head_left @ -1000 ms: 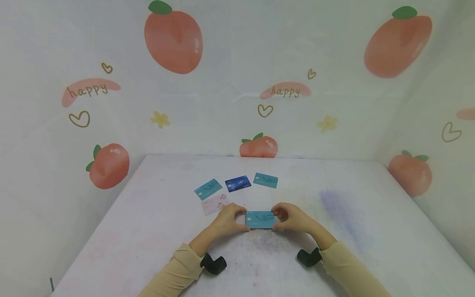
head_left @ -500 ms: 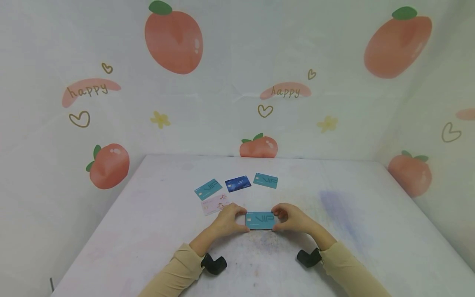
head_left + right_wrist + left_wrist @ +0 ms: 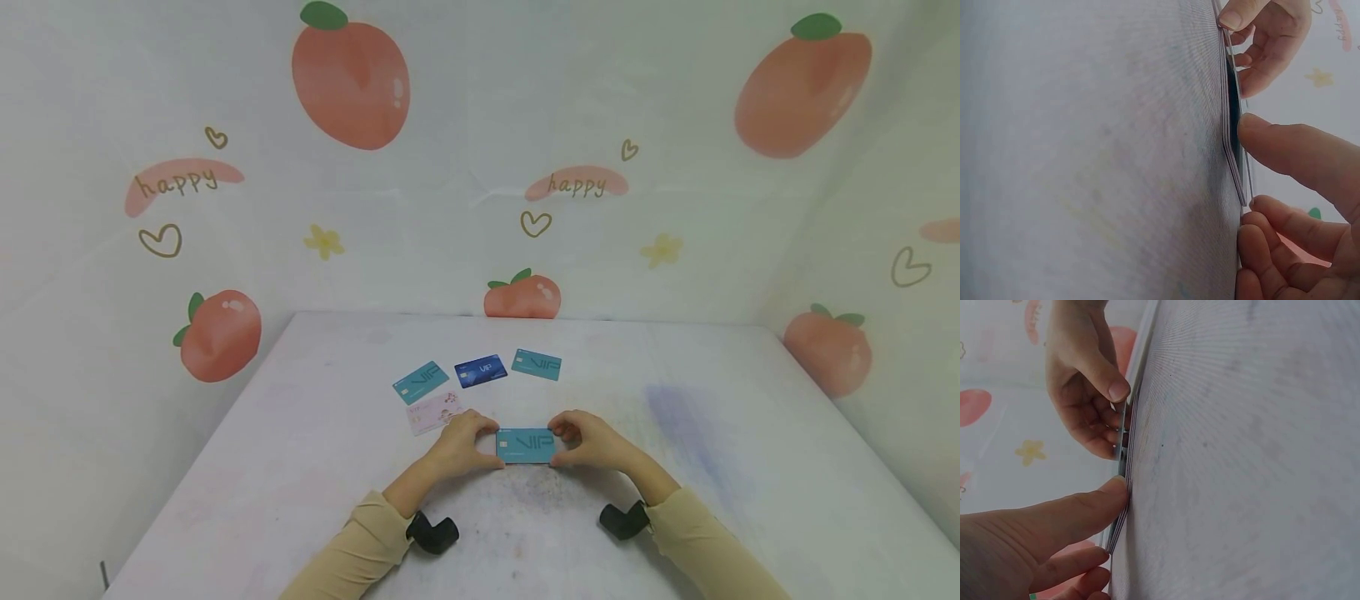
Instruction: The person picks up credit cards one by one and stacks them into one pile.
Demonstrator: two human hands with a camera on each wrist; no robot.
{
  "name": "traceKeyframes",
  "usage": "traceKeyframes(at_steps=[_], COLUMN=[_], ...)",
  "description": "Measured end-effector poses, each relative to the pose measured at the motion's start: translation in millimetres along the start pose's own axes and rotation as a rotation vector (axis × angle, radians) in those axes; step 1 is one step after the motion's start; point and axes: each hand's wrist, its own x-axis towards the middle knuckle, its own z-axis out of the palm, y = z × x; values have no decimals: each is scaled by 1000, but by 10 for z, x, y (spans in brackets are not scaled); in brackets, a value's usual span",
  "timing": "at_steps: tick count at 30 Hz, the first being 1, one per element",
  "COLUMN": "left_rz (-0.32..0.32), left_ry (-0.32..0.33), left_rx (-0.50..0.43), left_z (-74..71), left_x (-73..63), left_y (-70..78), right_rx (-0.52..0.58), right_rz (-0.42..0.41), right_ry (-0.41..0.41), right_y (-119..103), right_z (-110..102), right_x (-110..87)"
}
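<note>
In the head view a teal VIP card (image 3: 525, 446) lies flat on top of a thin stack of cards at the table's middle. My left hand (image 3: 459, 446) pinches its left end between thumb and fingers. At the right end, my right hand (image 3: 588, 440) holds the corners the same way. Seen edge-on in the right wrist view, the stack (image 3: 1227, 106) lies on the tabletop, with a narrow gap under the top card near the right thumb (image 3: 1266, 132). The left wrist view shows the left thumb (image 3: 1100, 503) at the stack's near corner.
Beyond the hands lie another teal card (image 3: 422, 382), a dark blue VIP card (image 3: 481, 371) and a further teal card (image 3: 537, 365). A pink card (image 3: 431, 414) is partly covered by the left hand. A patterned cloth (image 3: 465, 167) hangs behind the white table (image 3: 315, 442).
The teal card has come down very slightly over the stack, hiding the edge that showed beneath it. Both hands keep their places, and the loose cards have not moved.
</note>
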Motion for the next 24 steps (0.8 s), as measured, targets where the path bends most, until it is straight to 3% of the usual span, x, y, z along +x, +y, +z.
traceKeyframes(at_steps=[24], left_rz=[-6], left_ry=[-7], left_rx=[-5], left_z=[0], left_x=[0], left_y=[10], right_rx=[-25], right_rz=[47], right_ry=[5], right_y=[-1], right_z=[18], right_x=[10])
